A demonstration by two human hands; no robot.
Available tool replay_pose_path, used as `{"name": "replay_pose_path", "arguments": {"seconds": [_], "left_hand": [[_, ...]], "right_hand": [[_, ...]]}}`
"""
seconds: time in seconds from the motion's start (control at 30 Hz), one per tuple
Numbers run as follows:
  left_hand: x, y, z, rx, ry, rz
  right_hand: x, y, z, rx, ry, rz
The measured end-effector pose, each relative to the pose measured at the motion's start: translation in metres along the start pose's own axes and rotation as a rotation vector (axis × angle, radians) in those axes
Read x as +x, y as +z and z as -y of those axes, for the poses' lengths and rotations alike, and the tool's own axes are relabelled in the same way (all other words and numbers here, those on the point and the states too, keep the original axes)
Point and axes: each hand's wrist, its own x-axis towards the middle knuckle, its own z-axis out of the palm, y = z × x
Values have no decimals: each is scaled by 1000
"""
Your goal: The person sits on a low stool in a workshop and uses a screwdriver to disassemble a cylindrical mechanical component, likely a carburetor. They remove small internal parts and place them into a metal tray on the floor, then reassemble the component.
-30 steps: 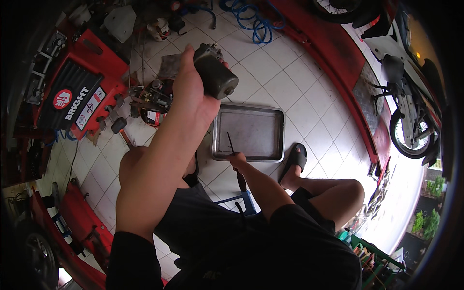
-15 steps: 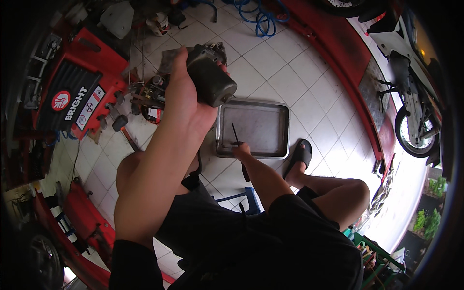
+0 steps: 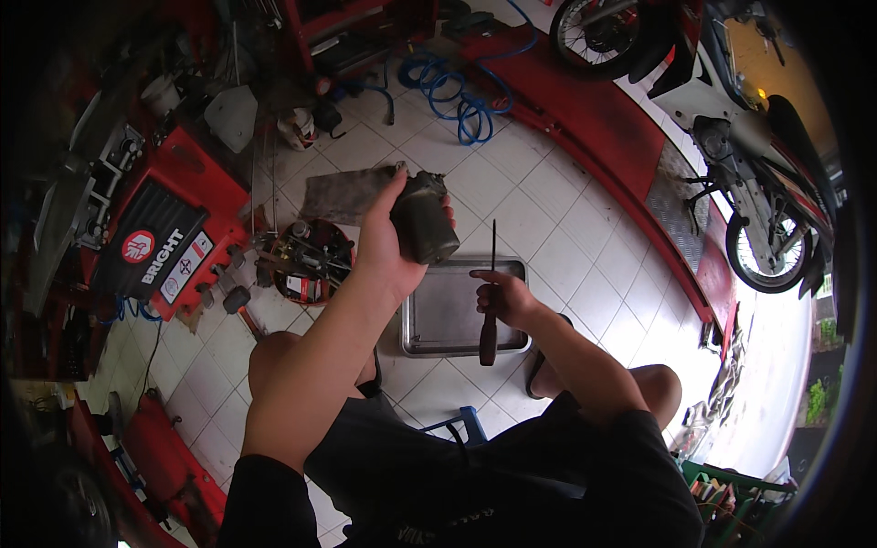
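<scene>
My left hand [image 3: 384,239] is closed round a dark cylindrical motor-like part [image 3: 426,224], held up in front of me with its rounded end toward me. Part of its far end is hidden by my fingers. In my right hand [image 3: 505,300] is a screwdriver [image 3: 490,340], its dark handle below the fist and its thin shaft pointing up and away. The shaft tip is free in the air, apart from the part. Beneath both hands a shallow metal tray [image 3: 417,343] lies on the tiled floor.
A round container of tools [image 3: 315,258] and a grey cloth [image 3: 340,197] lie left of the tray. At far left stands a red machine [image 3: 174,233]. Blue hose [image 3: 448,87] coils ahead. A red ramp [image 3: 594,137] and a motorcycle [image 3: 758,173] are on the right.
The screwdriver has come up from over the tray toward the right, its shaft now nearly upright. The held part sits lower in view, and the whole view has shifted.
</scene>
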Motion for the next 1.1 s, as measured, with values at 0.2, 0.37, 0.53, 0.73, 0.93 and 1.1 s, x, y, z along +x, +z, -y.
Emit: {"name": "replay_pose_path", "arguments": {"seconds": [0.2,0.37,0.53,0.73,0.93,1.1], "left_hand": [[-10,20,44,471,60,238],[-21,12,80,919,124,492],[-33,21,103,1291,164,556],[-29,15,115,1499,226,564],[-30,22,114,1565,182,585],[-24,19,112,1571,156,671]], "right_hand": [[-143,29,66,-435,-129,15],[-207,57,81,-779,-602,16],[-205,37,81,-1092,-700,-17],[-195,25,75,-1100,-851,22],[-199,27,79,-1139,-684,24],[-193,24,85,-1138,-615,-1]]}}
